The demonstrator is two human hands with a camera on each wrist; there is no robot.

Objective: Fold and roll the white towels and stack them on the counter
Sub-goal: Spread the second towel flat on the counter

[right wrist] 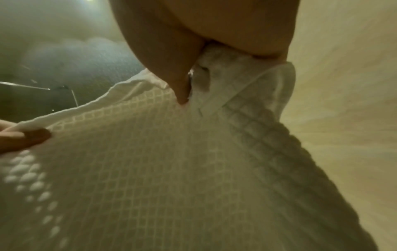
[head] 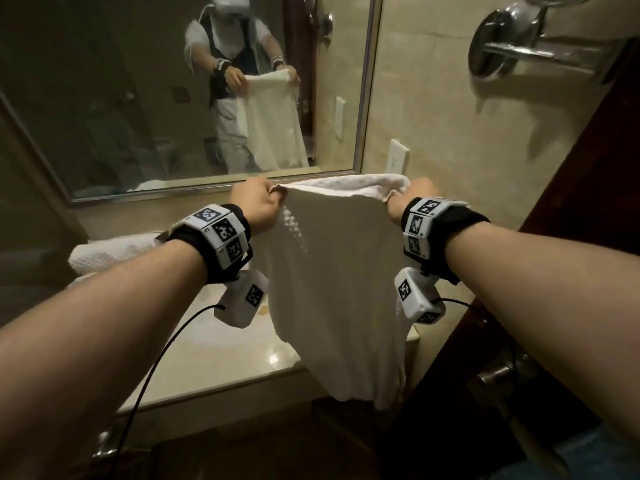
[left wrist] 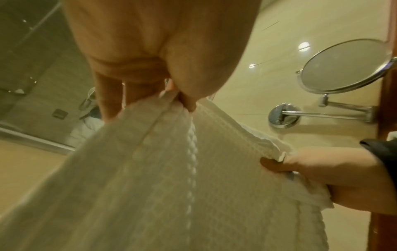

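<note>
A: How is the hanging towel (head: 332,271) seen?
B: As white cloth, waffle-woven, matt, with a raised bumpy grid.

A: And the counter (head: 221,358)?
B: Polished stone is suggested; it is glossy, with highlights.

A: The round mirror (left wrist: 343,66) and its arm?
B: Shiny chromed metal is shown against smooth, glossy wall tiles (left wrist: 257,34).
</note>
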